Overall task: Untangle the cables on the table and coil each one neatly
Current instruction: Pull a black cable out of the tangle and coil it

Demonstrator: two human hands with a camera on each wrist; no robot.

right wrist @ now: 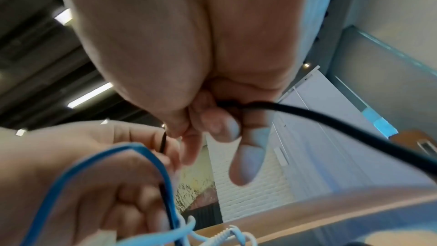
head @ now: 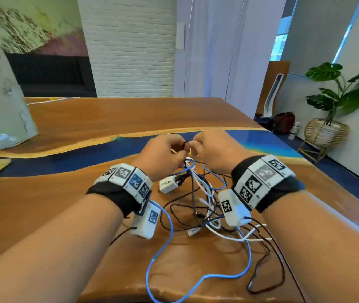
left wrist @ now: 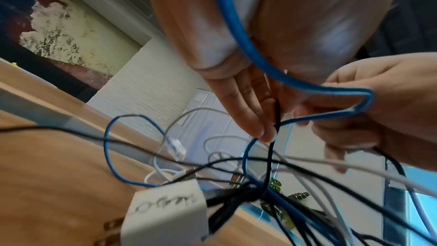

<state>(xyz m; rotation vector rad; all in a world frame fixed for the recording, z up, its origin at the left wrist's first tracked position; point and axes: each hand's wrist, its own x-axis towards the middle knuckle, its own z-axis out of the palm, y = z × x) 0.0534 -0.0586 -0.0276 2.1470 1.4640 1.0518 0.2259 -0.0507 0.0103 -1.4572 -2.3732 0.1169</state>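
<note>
**Above the tangle, both hands work one black cable**

Over the middle of the table, the black cable is lifted clear of the heap, bridging the small gap between the two hands. The left hand pinches it between thumb and fingertips, with a loop of the blue cable draped across its palm. The right hand has its fingers curled round the same black strand, which runs out from its grip toward the wrist camera. Below them the rest of the cables lie knotted together on the wood, black, white and blue strands crossing one another, with a white charger block just beside the left wrist and the blue cable trailing in wide bends toward the near edge.

Nothing is coiled yet, so this looks like the early untangling step: isolating one cable. The next move likely calls for following the black strand down to where it crosses the others and feeding it out gently, not tugging, since a hard pull could tighten the knot.
</note>
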